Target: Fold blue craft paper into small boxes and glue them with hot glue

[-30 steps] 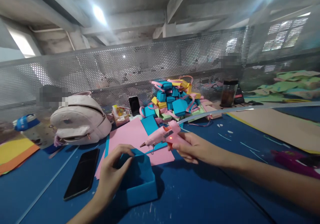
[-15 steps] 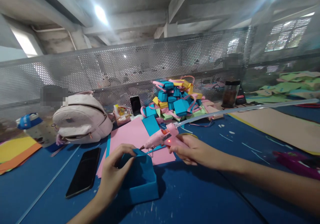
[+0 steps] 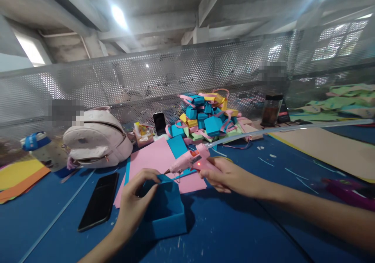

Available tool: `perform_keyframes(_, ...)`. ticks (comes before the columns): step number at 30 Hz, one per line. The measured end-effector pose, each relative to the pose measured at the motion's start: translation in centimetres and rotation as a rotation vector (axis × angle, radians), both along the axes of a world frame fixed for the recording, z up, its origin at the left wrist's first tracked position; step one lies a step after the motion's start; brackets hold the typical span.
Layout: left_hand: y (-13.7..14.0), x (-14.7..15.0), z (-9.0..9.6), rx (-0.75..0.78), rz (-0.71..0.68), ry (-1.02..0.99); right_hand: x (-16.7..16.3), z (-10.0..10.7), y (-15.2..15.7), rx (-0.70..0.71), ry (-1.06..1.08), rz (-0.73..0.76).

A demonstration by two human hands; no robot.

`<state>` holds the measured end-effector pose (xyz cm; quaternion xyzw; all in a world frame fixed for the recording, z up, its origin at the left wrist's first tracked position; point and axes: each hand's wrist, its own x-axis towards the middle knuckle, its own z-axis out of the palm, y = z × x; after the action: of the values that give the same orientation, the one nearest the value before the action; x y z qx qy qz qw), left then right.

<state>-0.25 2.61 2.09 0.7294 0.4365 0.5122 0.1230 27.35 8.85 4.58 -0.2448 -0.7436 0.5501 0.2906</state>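
A blue paper box point(image 3: 166, 226) with an open top sits on the blue table in front of me. My left hand point(image 3: 136, 194) pinches its far left wall between thumb and fingers. My right hand point(image 3: 224, 175) is wrapped round the handle of a pink hot glue gun point(image 3: 190, 160), whose red light glows. The gun's nozzle points left and is at the box's far rim, close to my left fingertips; whether it touches the paper I cannot tell. A long clear glue stick point(image 3: 249, 137) juts out of the gun's back toward the right.
Pink paper sheets point(image 3: 149, 153) lie behind the box, a black phone point(image 3: 99, 200) to its left. Farther back are a white backpack point(image 3: 98, 140), a bottle point(image 3: 43, 151) and a pile of small paper baskets point(image 3: 205, 116). Beige sheets point(image 3: 322, 149) and a magenta object point(image 3: 348, 192) lie at right.
The whole view has shifted very slightly. Both hands, the box and the glue gun keep nearly the same positions relative to each other.
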Motion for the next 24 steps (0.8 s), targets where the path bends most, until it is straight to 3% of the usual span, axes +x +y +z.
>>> perform_keyframes(24, 0.11, 0.15, 0.12, 0.017, 0.008, -0.003, 0.35, -0.56, 0.24, -0.041, 0.004, 0.019)
